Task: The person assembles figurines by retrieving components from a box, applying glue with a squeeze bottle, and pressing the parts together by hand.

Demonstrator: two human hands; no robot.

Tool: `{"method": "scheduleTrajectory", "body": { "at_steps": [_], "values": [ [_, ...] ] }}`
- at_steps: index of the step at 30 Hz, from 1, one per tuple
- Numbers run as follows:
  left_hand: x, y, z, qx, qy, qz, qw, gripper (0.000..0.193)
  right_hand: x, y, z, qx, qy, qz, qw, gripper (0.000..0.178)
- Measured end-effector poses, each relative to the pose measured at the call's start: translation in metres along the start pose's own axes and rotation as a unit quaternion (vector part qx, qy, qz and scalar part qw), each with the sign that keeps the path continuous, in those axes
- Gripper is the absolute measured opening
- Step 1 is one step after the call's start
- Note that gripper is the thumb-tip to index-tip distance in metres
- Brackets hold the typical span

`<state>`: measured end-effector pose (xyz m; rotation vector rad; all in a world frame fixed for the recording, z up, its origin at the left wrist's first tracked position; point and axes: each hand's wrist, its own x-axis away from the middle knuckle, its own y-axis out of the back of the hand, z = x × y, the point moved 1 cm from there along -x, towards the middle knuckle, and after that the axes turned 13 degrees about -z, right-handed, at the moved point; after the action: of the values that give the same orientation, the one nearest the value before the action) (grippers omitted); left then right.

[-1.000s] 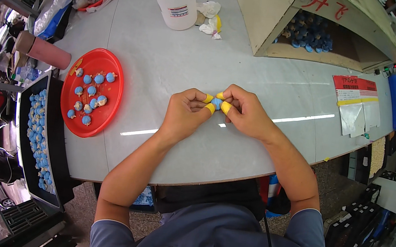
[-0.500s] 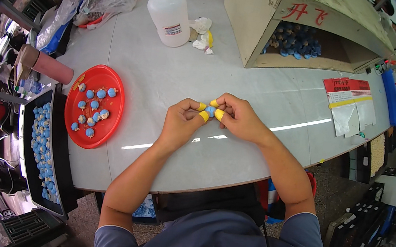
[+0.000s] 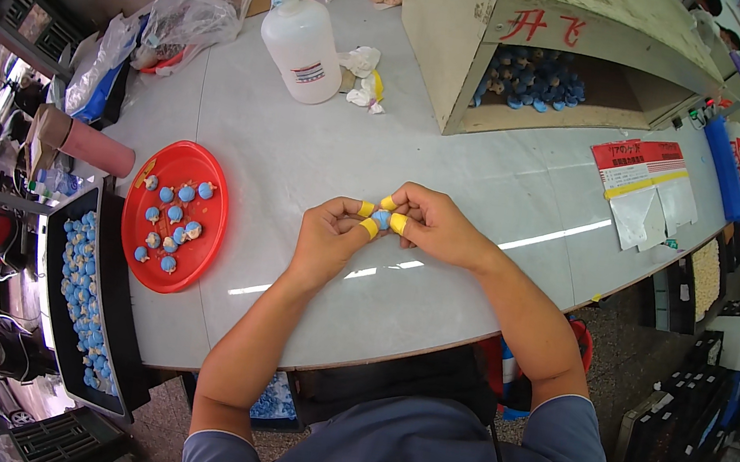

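Note:
Between my two hands, above the middle of the table, is a small round blue piece [image 3: 381, 219]. My left hand [image 3: 329, 237] pinches it from the left and my right hand [image 3: 432, 224] from the right. Yellow tape wraps the fingertips of both hands, and the fingers cover much of the piece. To the left lies a red round plate [image 3: 203, 258] with several small blue-and-beige pieces [image 3: 176, 215] spread on it, apart from my hands.
A black tray [image 3: 121, 357] full of similar pieces stands at the table's left edge. Around the table [image 3: 305, 152] are a pink cylinder [image 3: 100, 149], a white plastic bottle [image 3: 302, 49], a box-like shelf [image 3: 448, 64] holding blue pieces, and red-and-white cards [image 3: 643, 178].
The view has shifted slightly. Both hands keep their pinch on the blue piece, with the fingers a little differently placed around it.

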<state>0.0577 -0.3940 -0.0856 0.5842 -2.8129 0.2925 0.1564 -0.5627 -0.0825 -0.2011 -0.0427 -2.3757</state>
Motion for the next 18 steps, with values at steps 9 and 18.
{"method": "scheduleTrajectory", "body": {
  "at_steps": [9, 18],
  "values": [
    [-0.0001, 0.0008, 0.0006, 0.003, 0.000, 0.007, 1.000, 0.020, -0.0004, 0.0024, -0.0006, 0.023, 0.002, 0.002, 1.000, 0.015],
    [-0.0004, 0.0013, 0.0013, -0.023, -0.002, 0.006, 1.000, 0.018, 0.0000, 0.0031, -0.0004, 0.002, -0.024, 0.020, 1.000, 0.015]
  ]
}}
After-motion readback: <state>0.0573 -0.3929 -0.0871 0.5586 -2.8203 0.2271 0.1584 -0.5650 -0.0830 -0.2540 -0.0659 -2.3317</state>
